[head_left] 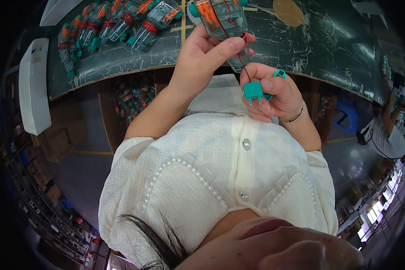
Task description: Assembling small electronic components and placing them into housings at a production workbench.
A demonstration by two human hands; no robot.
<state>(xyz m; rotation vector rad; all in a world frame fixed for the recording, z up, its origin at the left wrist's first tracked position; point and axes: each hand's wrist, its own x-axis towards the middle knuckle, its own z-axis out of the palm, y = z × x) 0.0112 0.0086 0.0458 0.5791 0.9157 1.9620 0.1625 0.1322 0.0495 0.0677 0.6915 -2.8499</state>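
Over the table's near edge, my left hand (207,56) is closed round a clear plastic gear toy (221,20) with orange gears inside and teal parts at its sides. The thumb presses on the dark red wire (239,56) that runs along the toy. Below and to the right, my right hand (274,92) has its fingers wrapped round a teal two-pin plug (253,91), pins pointing down. The wire reaches this plug. Another teal piece with a square opening (280,74) sticks out by the index finger. The palm side of the right hand is hidden.
Several similar clear toys with coiled red wire (149,28) lie in a row on the scratched dark green table (166,54). A brown disc (288,12) lies at the back. Under the table, a box holds more small parts (132,96). A person (387,135) sits far right.
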